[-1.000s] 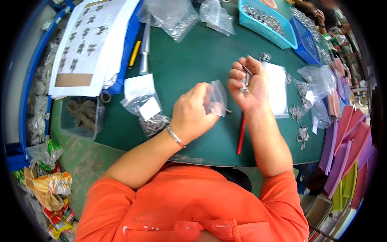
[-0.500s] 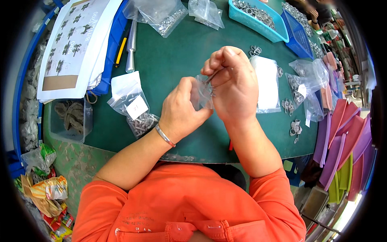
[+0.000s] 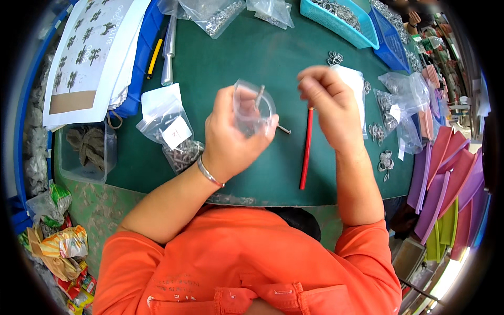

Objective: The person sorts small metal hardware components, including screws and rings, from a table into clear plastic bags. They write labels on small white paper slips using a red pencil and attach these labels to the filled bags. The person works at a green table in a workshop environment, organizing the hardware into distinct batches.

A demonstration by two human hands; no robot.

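My left hand (image 3: 226, 126) grips a clear round plastic cup (image 3: 244, 118) between fingers and thumb. A thin metal pin (image 3: 260, 95) shows against the cup's mouth. By my left thumb, a small metal pin (image 3: 284, 129) pokes out; whether it touches the hand is unclear. My right hand (image 3: 333, 105) hovers apart from the cup, to its right, its fingers curled in toward the thumb and slightly blurred. Whatever those fingertips hold, if anything, is hidden. Just below them a red pencil (image 3: 306, 152) lies on the green table (image 3: 252, 181).
Bags of metal parts (image 3: 181, 152) lie left of my hands and at the far side. Behind stands a turquoise basket of metal rings (image 3: 344, 16). A white packet (image 3: 354, 84) and ring clusters (image 3: 386, 160) sit to the right. Printed sheets (image 3: 86, 58) lean far left.
My right hand has pulled away from the left hand to the right, uncovering the clear cup and the red pencil. My left hand has tilted the cup so its round mouth shows.
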